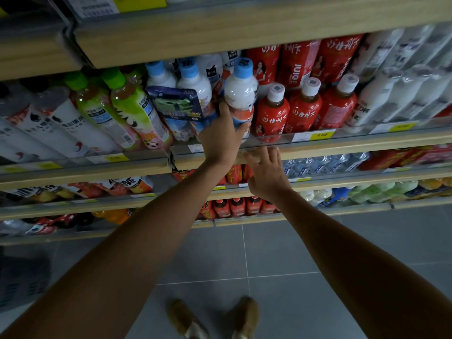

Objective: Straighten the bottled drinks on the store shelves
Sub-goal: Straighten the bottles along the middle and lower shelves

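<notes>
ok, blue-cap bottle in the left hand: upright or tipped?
Upright: blue-cap bottle, cap up, gripped by the left hand; base hidden.

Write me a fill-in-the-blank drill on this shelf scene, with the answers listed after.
1. The left hand grips a white bottle with a ____ cap.
2. The red bottles next to it on the right have ____ caps.
3. The right hand, at the wooden shelf edge, holds ____.
4. The yellow price tag below the red bottles reads ____.

Answers: blue; white; nothing; 4.00
</notes>
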`<state>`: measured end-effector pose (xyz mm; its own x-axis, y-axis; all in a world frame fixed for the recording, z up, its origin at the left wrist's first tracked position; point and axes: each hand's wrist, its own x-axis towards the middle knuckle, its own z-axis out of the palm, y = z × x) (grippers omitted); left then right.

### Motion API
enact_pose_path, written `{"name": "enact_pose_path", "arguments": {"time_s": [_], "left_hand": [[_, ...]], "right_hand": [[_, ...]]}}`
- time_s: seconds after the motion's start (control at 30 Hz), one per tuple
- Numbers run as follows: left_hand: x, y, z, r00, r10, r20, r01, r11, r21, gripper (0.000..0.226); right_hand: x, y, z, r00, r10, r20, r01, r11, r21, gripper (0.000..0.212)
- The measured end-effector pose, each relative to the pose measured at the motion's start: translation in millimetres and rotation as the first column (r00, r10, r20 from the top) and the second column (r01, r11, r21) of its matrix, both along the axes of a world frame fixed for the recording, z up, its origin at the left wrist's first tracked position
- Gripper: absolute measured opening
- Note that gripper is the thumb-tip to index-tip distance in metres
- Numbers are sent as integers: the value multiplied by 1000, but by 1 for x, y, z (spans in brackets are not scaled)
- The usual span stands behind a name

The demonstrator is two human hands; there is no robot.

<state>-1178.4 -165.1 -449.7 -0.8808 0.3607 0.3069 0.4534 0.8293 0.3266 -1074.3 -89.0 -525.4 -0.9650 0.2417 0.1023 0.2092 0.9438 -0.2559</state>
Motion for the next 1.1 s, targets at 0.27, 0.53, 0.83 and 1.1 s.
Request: {"name": "enact_pose_path", "arguments": {"time_s": [0.27,0.53,0.83,1.1], "left_hand": [[-6,-3,0,996,17,86,-23,997,69,62],[-14,-7,3,986,1,168,-23,991,130,56],[-6,-20,-1,988,-78,133,61,990,128,64],[12,-51,-19,981,-191,31,188,979,74,37]], "right_hand": [[1,0,1,1000,4,12,-4,1000,2,64],[1,0,2,1000,-2,26,3,1000,-17,67],[1,1,7,998,2,65,-1,1000,-15,69],[1,-1,11,996,2,91,-3,1000,14,66]]}}
